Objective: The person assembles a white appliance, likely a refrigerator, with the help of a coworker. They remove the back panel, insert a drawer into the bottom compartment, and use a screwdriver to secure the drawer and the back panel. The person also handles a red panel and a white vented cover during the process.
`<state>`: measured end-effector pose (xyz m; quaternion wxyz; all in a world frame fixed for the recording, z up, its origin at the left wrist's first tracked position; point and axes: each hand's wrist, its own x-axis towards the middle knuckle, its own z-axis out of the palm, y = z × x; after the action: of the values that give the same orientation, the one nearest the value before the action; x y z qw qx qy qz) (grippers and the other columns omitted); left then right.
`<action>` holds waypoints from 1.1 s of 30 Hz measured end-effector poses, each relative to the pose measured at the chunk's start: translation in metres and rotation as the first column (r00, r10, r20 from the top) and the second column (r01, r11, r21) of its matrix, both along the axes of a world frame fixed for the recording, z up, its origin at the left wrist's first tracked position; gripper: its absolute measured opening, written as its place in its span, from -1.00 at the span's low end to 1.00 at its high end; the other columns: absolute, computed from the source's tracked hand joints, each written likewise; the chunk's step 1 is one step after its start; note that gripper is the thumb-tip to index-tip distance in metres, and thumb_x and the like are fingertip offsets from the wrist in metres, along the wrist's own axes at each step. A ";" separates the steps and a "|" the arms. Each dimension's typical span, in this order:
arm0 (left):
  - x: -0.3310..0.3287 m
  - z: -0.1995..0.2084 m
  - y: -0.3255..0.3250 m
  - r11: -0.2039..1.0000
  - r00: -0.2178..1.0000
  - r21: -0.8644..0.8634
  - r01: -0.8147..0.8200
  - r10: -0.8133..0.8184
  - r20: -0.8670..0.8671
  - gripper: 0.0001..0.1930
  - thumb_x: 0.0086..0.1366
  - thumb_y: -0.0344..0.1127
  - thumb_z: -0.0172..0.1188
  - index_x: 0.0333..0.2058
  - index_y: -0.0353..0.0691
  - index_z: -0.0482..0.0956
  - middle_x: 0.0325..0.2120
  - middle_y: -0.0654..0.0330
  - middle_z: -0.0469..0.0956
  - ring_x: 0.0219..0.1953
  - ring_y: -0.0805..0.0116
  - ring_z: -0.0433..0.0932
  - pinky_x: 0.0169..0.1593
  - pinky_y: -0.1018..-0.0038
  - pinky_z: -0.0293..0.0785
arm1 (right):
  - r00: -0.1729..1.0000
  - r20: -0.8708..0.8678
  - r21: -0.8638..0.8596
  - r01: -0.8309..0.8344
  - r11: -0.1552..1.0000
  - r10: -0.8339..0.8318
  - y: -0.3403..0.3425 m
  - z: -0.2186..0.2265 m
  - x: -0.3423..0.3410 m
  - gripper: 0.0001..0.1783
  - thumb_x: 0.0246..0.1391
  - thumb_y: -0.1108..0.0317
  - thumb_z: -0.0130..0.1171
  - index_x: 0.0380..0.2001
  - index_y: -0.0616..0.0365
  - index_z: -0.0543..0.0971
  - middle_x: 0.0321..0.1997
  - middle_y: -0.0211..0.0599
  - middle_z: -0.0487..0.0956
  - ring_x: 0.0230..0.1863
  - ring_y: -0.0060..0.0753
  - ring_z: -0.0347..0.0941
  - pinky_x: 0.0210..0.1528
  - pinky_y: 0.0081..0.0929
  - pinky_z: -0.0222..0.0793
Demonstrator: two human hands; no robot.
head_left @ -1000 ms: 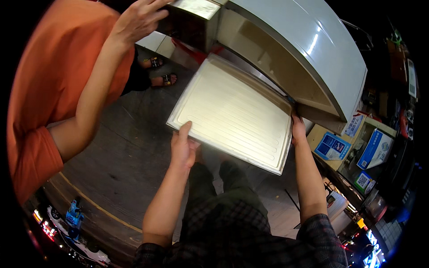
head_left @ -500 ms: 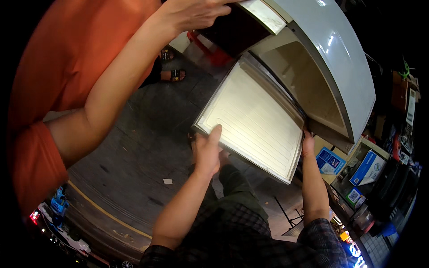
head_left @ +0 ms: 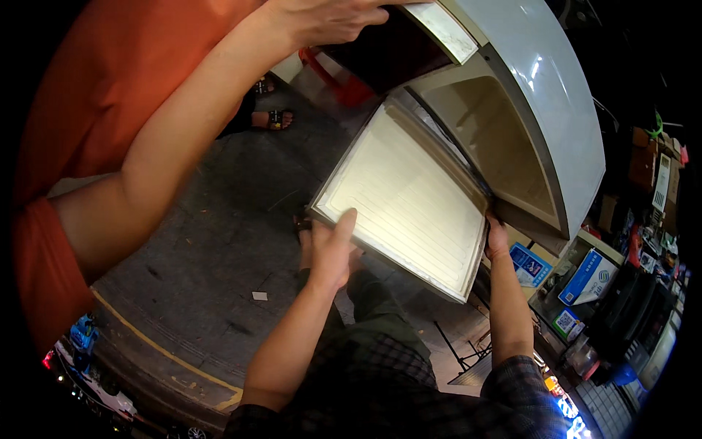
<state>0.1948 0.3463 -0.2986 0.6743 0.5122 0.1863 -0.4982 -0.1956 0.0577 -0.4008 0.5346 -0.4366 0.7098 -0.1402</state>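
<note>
the groove-lined, rectangular cream panel [head_left: 409,201] is grasped at two edges: left hand [head_left: 333,254] fingers clasp its near edge, thumb on top; right hand [head_left: 497,238] fingers grip its right edge, near a glossy, curved cabinet [head_left: 545,95].

A blue-and-white carton [head_left: 588,276] at the right bears pale printing and a round emblem. Just below it, a green-edged placard [head_left: 576,331] carries a QR code [head_left: 566,321]. A blue packet [head_left: 529,265] left of the carton has small white print. The lower-right illuminated sign [head_left: 569,411] is blurred.
</note>
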 end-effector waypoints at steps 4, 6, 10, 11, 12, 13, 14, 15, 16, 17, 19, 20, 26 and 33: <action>0.000 -0.003 0.000 1.000 1.000 -0.002 0.009 -0.009 0.012 -0.48 0.46 -0.23 0.19 0.28 -0.30 0.31 0.11 0.05 0.51 0.09 0.25 0.59 0.11 0.27 0.62 | 1.000 -0.006 0.014 0.008 1.000 -0.008 0.001 0.007 0.008 -0.37 0.26 0.13 0.24 0.29 0.24 0.45 0.21 -0.24 0.55 0.17 -0.28 0.45 0.28 -0.35 0.33; 0.002 0.001 -0.001 0.999 0.998 -0.015 0.046 -0.046 0.034 -0.44 0.44 -0.21 0.21 0.30 -0.30 0.28 0.12 0.04 0.51 0.11 0.22 0.58 0.13 0.22 0.61 | 1.000 0.011 -0.003 0.002 1.000 -0.002 0.002 0.004 0.003 -0.37 0.26 0.14 0.22 0.30 0.24 0.44 0.21 -0.24 0.55 0.17 -0.28 0.45 0.28 -0.35 0.33; 0.005 0.008 -0.006 0.985 0.997 0.155 0.074 -0.075 0.000 -0.36 0.41 -0.18 0.27 0.33 -0.30 0.25 0.13 0.01 0.51 0.13 0.20 0.57 0.15 0.14 0.59 | 0.995 0.099 -0.030 -0.025 0.999 0.027 0.007 -0.002 -0.001 -0.28 0.25 0.11 0.22 0.35 0.30 0.37 0.33 -0.09 0.48 0.29 -0.12 0.37 0.33 -0.29 0.24; 0.007 0.008 -0.004 0.985 0.997 0.159 0.059 -0.065 0.029 -0.34 0.38 -0.18 0.31 0.33 -0.28 0.26 0.11 0.00 0.53 0.11 0.20 0.58 0.12 0.13 0.60 | 0.998 -0.050 -0.041 -0.037 0.998 0.035 0.009 0.004 0.013 -0.29 0.27 0.11 0.20 0.36 0.31 0.36 0.35 -0.07 0.47 0.32 -0.10 0.36 0.34 -0.28 0.25; 0.008 0.006 0.001 0.992 0.999 0.118 0.045 -0.041 -0.034 -0.35 0.37 -0.18 0.32 0.31 -0.30 0.28 0.11 0.02 0.53 0.09 0.22 0.58 0.13 0.16 0.57 | 0.976 -0.213 -0.040 -0.046 0.998 0.037 0.011 0.010 0.020 -0.29 0.30 0.12 0.18 0.38 0.31 0.35 0.38 -0.05 0.46 0.34 -0.07 0.35 0.34 -0.26 0.25; 0.005 0.002 0.005 0.998 0.998 0.057 0.014 -0.011 -0.054 -0.38 0.38 -0.19 0.32 0.28 -0.32 0.29 0.11 0.03 0.53 0.09 0.22 0.58 0.17 0.18 0.54 | 0.951 -0.282 -0.134 -0.171 0.976 0.128 0.009 0.003 0.003 -0.31 0.33 0.10 0.15 0.37 0.33 0.37 0.40 -0.04 0.44 0.36 -0.05 0.35 0.36 -0.25 0.24; 0.000 0.005 0.002 0.999 0.999 0.037 0.017 -0.015 -0.051 -0.41 0.40 -0.18 0.30 0.26 -0.32 0.30 0.10 0.03 0.53 0.11 0.20 0.58 0.21 0.17 0.52 | 0.939 -0.305 -0.173 -0.218 0.961 0.158 0.006 -0.002 0.001 -0.33 0.35 0.10 0.13 0.36 0.34 0.38 0.41 -0.03 0.44 0.36 -0.04 0.35 0.37 -0.25 0.23; -0.003 0.002 0.001 0.998 0.998 0.058 0.011 -0.008 -0.060 -0.40 0.40 -0.19 0.29 0.27 -0.32 0.29 0.10 0.02 0.54 0.12 0.18 0.58 0.21 0.15 0.53 | 0.925 -0.334 -0.209 -0.261 0.942 0.182 0.005 -0.005 -0.001 -0.34 0.36 0.10 0.12 0.35 0.35 0.39 0.42 -0.02 0.43 0.36 -0.02 0.36 0.38 -0.25 0.22; -0.006 -0.002 0.004 0.996 0.998 0.092 -0.006 0.011 -0.062 -0.40 0.41 -0.19 0.29 0.28 -0.31 0.29 0.09 0.01 0.54 0.13 0.16 0.58 0.22 0.13 0.53 | 0.932 -0.324 -0.190 -0.230 0.955 0.160 0.005 0.009 0.023 -0.36 0.37 0.11 0.12 0.34 0.34 0.41 0.41 -0.01 0.44 0.36 -0.02 0.37 0.38 -0.26 0.22; -0.006 -0.004 0.005 0.996 0.998 0.085 -0.002 0.008 -0.066 -0.40 0.41 -0.18 0.28 0.28 -0.32 0.29 0.10 0.01 0.54 0.13 0.16 0.57 0.23 0.12 0.53 | 0.939 -0.320 -0.173 -0.190 0.967 0.127 0.007 0.022 0.037 -0.38 0.38 0.13 0.13 0.33 0.34 0.43 0.41 0.00 0.44 0.36 -0.01 0.37 0.38 -0.27 0.22; -0.005 -0.004 0.003 0.998 0.997 0.063 0.006 -0.002 -0.072 -0.39 0.41 -0.18 0.28 0.29 -0.33 0.28 0.11 0.00 0.54 0.14 0.15 0.57 0.24 0.11 0.52 | 0.945 -0.302 -0.261 -0.212 0.942 0.129 0.006 0.029 0.042 -0.28 0.31 -0.01 0.18 0.31 0.36 0.44 0.39 0.08 0.45 0.38 0.02 0.36 0.40 -0.26 0.21; -0.004 -0.004 0.002 0.998 0.997 0.054 0.015 -0.011 -0.077 -0.42 0.42 -0.20 0.26 0.28 -0.32 0.30 0.12 0.03 0.53 0.14 0.18 0.57 0.21 0.15 0.54 | 0.948 -0.289 -0.307 -0.223 0.925 0.133 0.002 0.027 0.041 -0.23 0.28 -0.07 0.21 0.30 0.37 0.45 0.38 0.11 0.46 0.39 0.04 0.35 0.40 -0.25 0.20; -0.002 0.000 -0.008 0.996 0.997 0.047 0.079 -0.078 -0.022 -0.35 0.40 -0.16 0.27 0.31 -0.39 0.28 0.19 -0.05 0.49 0.19 0.11 0.55 0.27 0.11 0.51 | 0.797 -0.509 -0.329 -0.528 0.783 0.324 -0.019 -0.018 -0.018 -0.45 0.34 0.25 0.19 0.28 0.35 0.44 0.34 0.00 0.51 0.39 -0.07 0.39 0.38 -0.28 0.25; -0.005 0.001 -0.010 0.994 0.996 0.070 0.089 -0.089 -0.001 -0.34 0.41 -0.15 0.25 0.33 -0.42 0.26 0.20 -0.06 0.47 0.20 0.11 0.53 0.26 0.13 0.52 | 0.977 -0.189 -0.368 -0.160 0.916 0.095 -0.010 -0.002 0.014 -0.45 0.34 0.25 0.20 0.27 0.35 0.44 0.32 -0.03 0.53 0.37 -0.08 0.40 0.37 -0.31 0.25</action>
<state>0.1896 0.3367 -0.2971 0.6334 0.5438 0.1796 -0.5205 -0.1821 0.0474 -0.4023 0.3862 -0.5879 0.6811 -0.2030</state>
